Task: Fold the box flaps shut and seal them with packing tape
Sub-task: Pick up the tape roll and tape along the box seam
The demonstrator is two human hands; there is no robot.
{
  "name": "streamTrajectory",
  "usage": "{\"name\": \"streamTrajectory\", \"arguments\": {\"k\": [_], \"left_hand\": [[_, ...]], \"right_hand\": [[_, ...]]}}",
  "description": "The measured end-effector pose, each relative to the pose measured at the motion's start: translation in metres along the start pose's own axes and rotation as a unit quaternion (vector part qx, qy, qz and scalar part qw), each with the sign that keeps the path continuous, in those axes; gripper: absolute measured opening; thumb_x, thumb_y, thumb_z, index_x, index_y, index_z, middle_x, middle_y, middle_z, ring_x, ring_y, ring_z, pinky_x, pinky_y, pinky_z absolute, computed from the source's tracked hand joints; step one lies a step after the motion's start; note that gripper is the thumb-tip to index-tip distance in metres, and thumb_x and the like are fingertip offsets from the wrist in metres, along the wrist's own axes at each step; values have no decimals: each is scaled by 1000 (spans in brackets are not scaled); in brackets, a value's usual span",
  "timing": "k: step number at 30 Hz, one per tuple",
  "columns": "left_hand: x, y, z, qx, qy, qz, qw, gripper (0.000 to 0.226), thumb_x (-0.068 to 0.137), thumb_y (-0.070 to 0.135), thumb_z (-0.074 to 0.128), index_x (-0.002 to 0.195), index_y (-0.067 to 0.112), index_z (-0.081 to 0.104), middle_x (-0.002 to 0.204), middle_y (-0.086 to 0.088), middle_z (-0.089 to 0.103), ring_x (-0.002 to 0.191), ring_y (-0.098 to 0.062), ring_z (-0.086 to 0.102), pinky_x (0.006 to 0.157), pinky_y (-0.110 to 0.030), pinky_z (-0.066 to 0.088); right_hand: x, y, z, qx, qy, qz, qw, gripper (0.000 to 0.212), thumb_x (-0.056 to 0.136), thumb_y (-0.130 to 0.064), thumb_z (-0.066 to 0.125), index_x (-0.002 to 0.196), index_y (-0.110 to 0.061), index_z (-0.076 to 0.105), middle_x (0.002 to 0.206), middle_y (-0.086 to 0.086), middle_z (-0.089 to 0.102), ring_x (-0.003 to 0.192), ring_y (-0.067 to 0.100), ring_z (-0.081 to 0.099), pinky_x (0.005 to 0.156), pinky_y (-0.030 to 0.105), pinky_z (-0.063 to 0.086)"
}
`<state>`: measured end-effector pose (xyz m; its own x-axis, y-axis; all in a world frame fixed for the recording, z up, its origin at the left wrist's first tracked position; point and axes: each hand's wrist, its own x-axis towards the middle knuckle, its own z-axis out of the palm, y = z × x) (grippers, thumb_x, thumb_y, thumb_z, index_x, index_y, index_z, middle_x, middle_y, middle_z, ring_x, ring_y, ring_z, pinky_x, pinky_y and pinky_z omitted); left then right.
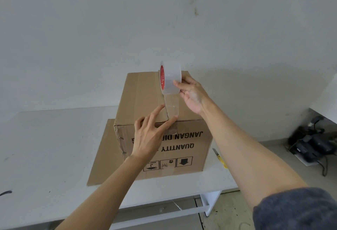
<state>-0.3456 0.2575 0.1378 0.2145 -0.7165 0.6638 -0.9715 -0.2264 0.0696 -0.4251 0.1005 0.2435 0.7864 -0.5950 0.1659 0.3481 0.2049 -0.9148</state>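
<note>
- 2 arms in view; left hand (pixel 147 138) and right hand (pixel 191 93) are bare.
- Right arm (pixel 246 153): dark grey sleeve (pixel 295 209) of soft, slightly fuzzy fabric, ending near the elbow.
- Left forearm (pixel 102 193) bare up to the frame edge.

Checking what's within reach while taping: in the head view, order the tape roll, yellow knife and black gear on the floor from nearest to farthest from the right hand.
1. The tape roll: held by the right hand, above the box.
2. The yellow knife: on the table, right of the box.
3. The black gear: on the floor, far right.
</note>
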Motion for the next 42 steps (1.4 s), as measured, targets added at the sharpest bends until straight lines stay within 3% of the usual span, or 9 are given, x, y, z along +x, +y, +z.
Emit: {"name": "streamTrajectory", "arguments": {"k": [11, 18, 29, 39, 42], "left_hand": [[-2, 0, -4, -8, 6, 10, 1000, 80, 71, -3, 73, 132, 44, 49, 148, -1, 29, 107, -21, 57, 89, -37, 33], [-3, 0, 2, 15, 28, 25, 999, 82, 68, -6, 73, 132, 40, 49, 138, 4, 39, 120, -23, 51, 87, -40, 35], [-3, -2, 7, 46, 52, 31, 997, 74, 72, -2, 71, 132, 37, 51, 122, 6, 48, 119, -24, 54, 85, -39, 33], [-4, 3, 8, 49, 62, 14, 997, 65, 76, 1, 69, 130, 34, 54, 109, 1, 59, 117, -29, 56, 89, -43, 37], [-4, 5, 8, 60, 61, 15, 996, 58, 79, 6, 66, 129, 33, 55, 107, 0, 60, 116, -30, 56, 91, -44, 37]], "right_hand": [[5, 3, 3, -34, -26, 17, 999, 21, 84, 2, 62, 98, -13, 65, 97, 2, 70, 101, 19, 63, 110, 39, 38], [10, 6, 0, -27, -22, 25, 999, 22, 85, 3, 61, 100, -12, 64, 102, 6, 68, 101, 20, 62, 109, 39, 39], [16, 17, -1, -14, -26, 33, 999, 21, 86, 5, 58, 97, -12, 63, 99, 5, 67, 100, 18, 61, 107, 34, 39], [21, 30, -2, 15, -29, 17, 999, 22, 86, 7, 58, 91, -14, 62, 95, 3, 68, 94, 14, 64, 84, 18, 48], [22, 34, -4, 26, -27, 16, 999, 23, 85, 8, 58, 92, -14, 61, 97, 5, 67, 96, 16, 63, 84, 18, 48]]}}
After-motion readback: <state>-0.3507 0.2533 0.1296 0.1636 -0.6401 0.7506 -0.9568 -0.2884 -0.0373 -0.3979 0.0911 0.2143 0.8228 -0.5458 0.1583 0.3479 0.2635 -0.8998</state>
